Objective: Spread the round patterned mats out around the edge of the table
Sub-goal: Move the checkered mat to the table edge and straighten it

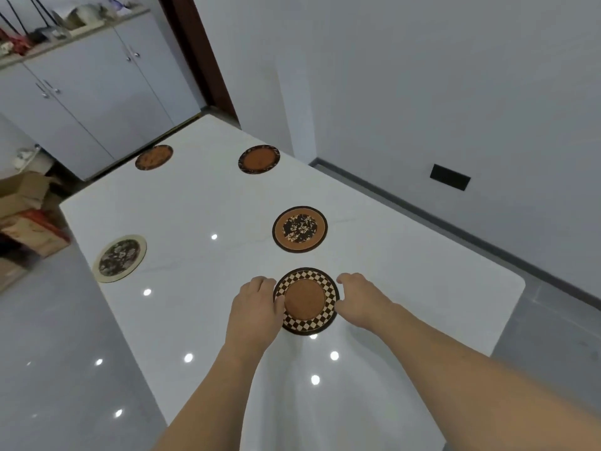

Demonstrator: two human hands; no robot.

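Note:
A round mat with a checkered rim and a brown centre (305, 301) lies flat on the white table (208, 203). My left hand (257, 304) rests on its left edge, fingers curled over the rim. My right hand (357, 302) sits at its right edge, fingertips touching the rim. Beyond it lies a brown mat with a dark floral centre (300, 229). A dark-rimmed orange mat (259, 159) and a brown speckled mat (154, 157) lie near the far end. A cream-rimmed dark floral mat (119, 258) lies at the left edge.
Grey cabinets (97, 92) stand past the far end of the table. Cardboard boxes (29, 216) sit on the floor at the left. A grey wall with a dark vent (450, 177) runs along the right, with a strip of floor between it and the table.

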